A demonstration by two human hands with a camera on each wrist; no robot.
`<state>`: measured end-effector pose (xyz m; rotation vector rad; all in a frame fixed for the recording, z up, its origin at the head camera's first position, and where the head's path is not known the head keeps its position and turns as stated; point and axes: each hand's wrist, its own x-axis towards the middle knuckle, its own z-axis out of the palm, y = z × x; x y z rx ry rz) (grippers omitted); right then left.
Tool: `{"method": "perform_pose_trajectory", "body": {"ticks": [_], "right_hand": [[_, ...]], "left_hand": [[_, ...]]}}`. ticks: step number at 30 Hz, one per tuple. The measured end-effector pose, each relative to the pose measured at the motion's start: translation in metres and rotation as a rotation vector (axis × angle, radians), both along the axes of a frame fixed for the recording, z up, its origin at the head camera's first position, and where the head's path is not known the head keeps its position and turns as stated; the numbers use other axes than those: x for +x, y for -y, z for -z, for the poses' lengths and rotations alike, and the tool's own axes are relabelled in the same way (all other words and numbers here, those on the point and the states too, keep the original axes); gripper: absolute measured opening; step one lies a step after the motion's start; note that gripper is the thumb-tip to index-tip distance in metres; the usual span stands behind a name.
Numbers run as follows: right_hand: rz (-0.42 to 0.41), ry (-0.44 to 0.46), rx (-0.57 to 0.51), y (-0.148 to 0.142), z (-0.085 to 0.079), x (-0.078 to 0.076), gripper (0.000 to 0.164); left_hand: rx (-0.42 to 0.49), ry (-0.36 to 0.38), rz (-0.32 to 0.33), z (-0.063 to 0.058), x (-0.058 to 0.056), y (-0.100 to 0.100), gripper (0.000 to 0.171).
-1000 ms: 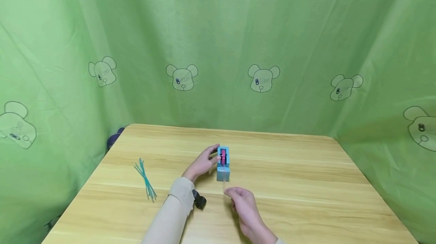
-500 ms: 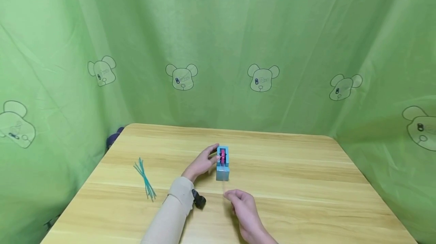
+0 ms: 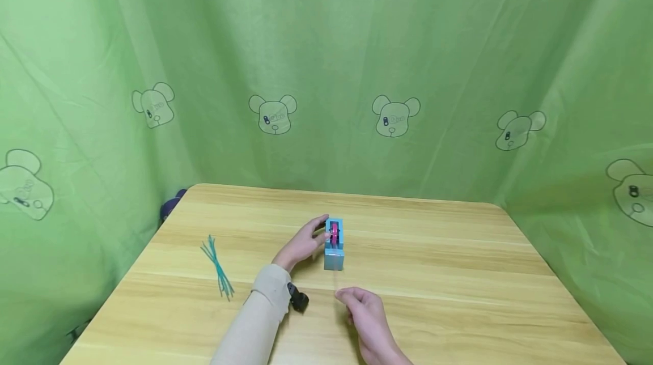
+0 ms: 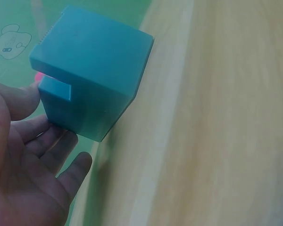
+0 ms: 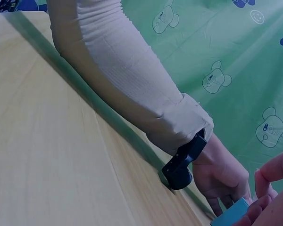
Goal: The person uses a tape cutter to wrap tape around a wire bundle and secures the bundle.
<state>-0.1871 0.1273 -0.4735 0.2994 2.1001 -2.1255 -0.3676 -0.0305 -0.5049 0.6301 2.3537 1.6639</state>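
A blue tape dispenser (image 3: 334, 260) stands on the table with a pink-cored roll of tape (image 3: 334, 233) in it. My left hand (image 3: 302, 243) holds the dispenser from its left side, thumb at the top near the roll and fingers along the side. In the left wrist view the front block of the dispenser (image 4: 94, 56) shows large beyond that hand. A thin clear strip of tape (image 3: 335, 281) runs from the cutter toward me. My right hand (image 3: 367, 317) pinches its free end between thumb and forefinger, in front of the dispenser.
Several thin teal sticks (image 3: 218, 267) lie crossed in a bundle on the left of the wooden table (image 3: 459, 274). A black wrist camera (image 3: 299, 300) juts from the left cuff. A green curtain (image 3: 326, 47) surrounds the table's back and sides.
My right hand has drawn slightly back toward me, and the strip between it and the dispenser is longer. The left hand and the dispenser have stayed in place.
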Motion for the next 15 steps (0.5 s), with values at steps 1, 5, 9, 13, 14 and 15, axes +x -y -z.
{"method": "perform_pose_trajectory", "body": {"ticks": [1, 5, 9, 13, 14, 15], "right_hand": [[-0.001, 0.000, -0.004, -0.0001, 0.0000, 0.0003, 0.020], [0.004, 0.002, -0.019, 0.0000, -0.0003, 0.0011, 0.020], [0.015, -0.002, -0.024, 0.0004, -0.0002, 0.0014, 0.019], [0.025, -0.011, -0.012, 0.0013, 0.0000, 0.0020, 0.021], [0.028, -0.013, -0.007, 0.0015, 0.0000, 0.0021, 0.022], [0.033, -0.017, 0.000, 0.0016, 0.0001, 0.0022, 0.022]], "left_hand": [[-0.005, 0.003, 0.000, -0.0005, 0.0003, -0.0003, 0.060], [-0.023, 0.006, 0.021, 0.0002, 0.0010, -0.0021, 0.060], [-0.042, 0.001, 0.032, 0.0009, 0.0029, -0.0026, 0.059], [-0.048, -0.001, 0.017, -0.0009, 0.0058, -0.0014, 0.058], [-0.049, -0.002, 0.015, -0.0016, 0.0063, -0.0012, 0.057], [-0.051, -0.002, 0.015, -0.0023, 0.0066, -0.0011, 0.057]]}}
